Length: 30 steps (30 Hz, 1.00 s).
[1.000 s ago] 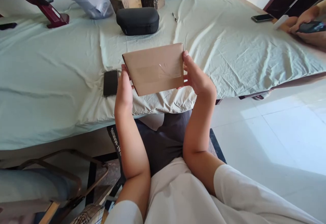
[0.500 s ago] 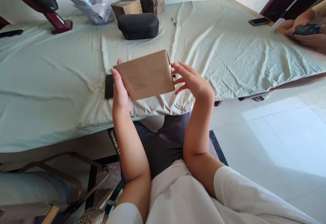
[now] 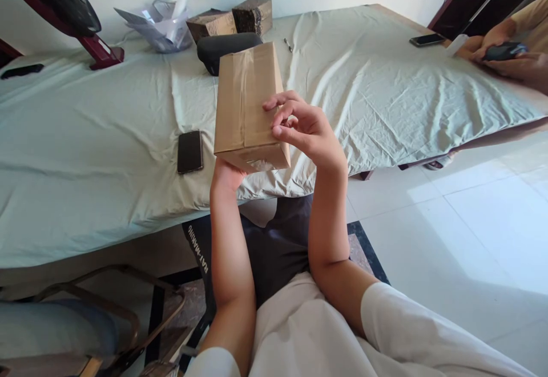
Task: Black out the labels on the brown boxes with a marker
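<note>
While the box [image 3: 246, 103] is supported from beneath by the left hand [image 3: 226, 174], its long axis is turned away from the body, and one short end face is presented toward the camera. The left palm is pressed against the underside near that close end; its fingers are hidden behind the cardboard, so how far they are curled cannot be told. The box is a plain brown cardboard cuboid with sharp edges; a glossy strip of clear tape is laid lengthwise over its top face and folded down over the near end. The right hand [image 3: 306, 131] is held just to the right of the grip, its fingers [image 3: 280, 103] bent loosely and spread, with the tips laid on the upper right edge of the box; nothing is enclosed by it. Box and hands are raised above the near edge of a table [image 3: 85, 137], which is draped in a pale green, creased cloth. Just left of the grip, a flat black phone [image 3: 189, 151] lies on the cloth. Beyond the box, a rounded black case [image 3: 209, 51] is partly hidden by it, and two rough brown blocks [image 3: 233, 18] stand farther back. Far to the right, another person's hands [image 3: 499, 51] are seen around a dark object.
</note>
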### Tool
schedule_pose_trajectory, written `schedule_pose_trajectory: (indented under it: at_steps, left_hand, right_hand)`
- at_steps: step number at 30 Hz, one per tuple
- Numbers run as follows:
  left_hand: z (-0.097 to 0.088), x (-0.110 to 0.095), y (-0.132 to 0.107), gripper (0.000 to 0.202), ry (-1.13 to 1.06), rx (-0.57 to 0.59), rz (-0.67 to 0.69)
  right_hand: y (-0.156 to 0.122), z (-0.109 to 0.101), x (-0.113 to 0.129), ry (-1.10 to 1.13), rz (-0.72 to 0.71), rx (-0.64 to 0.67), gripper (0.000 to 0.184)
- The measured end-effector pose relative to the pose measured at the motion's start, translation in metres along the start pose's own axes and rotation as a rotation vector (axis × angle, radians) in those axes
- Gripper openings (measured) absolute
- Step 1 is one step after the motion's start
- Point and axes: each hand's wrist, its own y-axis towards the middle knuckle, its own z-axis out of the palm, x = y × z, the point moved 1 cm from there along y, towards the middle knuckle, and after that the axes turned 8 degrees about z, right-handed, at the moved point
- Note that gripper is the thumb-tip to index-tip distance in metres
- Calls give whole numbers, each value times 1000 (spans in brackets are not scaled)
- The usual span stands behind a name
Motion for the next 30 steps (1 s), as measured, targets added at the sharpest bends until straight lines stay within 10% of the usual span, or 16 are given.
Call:
schedule_pose_trajectory:
  at_steps: [18, 24, 30]
  left_hand:
    - [-10, -3, -8, 71, -77, 129, 280]
    - [-9, -6, -7, 60, -214, 8, 313]
    - [-12, -14, -12, 60, -288, 116, 199]
  right_hand:
    - [-2, -17, -25, -2, 103, -5, 24]
    - [11, -12, -52, 107, 190, -226, 72]
    - [17, -5, -81, 331, 453, -15, 102]
